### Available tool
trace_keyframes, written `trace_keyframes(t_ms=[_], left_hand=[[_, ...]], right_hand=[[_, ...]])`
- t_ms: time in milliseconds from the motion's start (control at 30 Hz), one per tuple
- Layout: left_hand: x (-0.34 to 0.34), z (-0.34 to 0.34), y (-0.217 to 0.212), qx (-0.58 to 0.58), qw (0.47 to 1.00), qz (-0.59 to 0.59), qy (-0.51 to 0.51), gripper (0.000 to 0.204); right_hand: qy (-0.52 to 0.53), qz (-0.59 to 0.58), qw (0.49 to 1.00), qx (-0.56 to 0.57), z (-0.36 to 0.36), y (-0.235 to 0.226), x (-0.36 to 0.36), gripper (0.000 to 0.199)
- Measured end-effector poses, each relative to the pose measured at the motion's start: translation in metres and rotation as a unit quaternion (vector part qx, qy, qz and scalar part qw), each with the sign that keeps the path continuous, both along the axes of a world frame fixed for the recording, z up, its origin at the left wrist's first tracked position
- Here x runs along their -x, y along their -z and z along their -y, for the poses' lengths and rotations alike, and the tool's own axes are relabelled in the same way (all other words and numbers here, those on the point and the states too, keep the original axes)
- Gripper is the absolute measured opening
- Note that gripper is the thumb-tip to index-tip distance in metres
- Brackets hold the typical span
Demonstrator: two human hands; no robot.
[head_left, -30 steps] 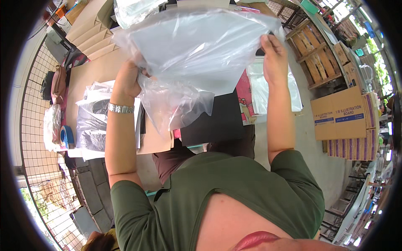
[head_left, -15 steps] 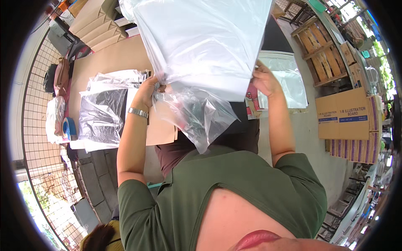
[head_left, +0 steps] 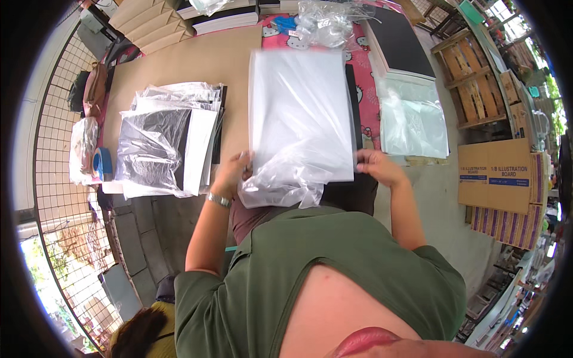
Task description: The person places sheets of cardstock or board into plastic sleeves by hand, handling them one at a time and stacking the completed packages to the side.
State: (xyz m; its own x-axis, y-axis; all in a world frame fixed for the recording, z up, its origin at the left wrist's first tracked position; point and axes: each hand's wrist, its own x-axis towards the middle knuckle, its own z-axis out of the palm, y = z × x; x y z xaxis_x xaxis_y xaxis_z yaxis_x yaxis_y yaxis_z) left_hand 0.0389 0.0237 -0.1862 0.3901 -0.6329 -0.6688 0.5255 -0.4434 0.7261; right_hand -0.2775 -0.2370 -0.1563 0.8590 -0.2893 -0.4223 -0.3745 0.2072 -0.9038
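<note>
Clear plastic bag (head_left: 298, 119) over a white board was gripped at its open end.
Left hand (head_left: 231, 173) and right hand (head_left: 377, 167) fingers were closed on the loose plastic, flat on the table (head_left: 179, 65).

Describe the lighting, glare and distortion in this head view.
Head view: even daylight; soft glare on the clear plastic bag over the white board, held by the left hand and right hand; fisheye bends the wire fence; dark rim vignette.
</note>
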Motion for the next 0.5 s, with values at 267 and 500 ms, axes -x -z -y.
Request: trace_keyframes(t_ms=[267, 500], left_hand=[[0.078, -0.094, 0.001, 0.013, 0.999, -0.049, 0.018, 0.022], [0.055, -0.096, -0.071, 0.066, 0.969, 0.099, -0.215, 0.017]], right_hand=[[0.012, -0.124, 0.983, -0.134, -0.085, -0.019, 0.051, 0.019], [-0.059, -0.109, 0.992, -0.021, -0.095, -0.039, -0.049, 0.012]])
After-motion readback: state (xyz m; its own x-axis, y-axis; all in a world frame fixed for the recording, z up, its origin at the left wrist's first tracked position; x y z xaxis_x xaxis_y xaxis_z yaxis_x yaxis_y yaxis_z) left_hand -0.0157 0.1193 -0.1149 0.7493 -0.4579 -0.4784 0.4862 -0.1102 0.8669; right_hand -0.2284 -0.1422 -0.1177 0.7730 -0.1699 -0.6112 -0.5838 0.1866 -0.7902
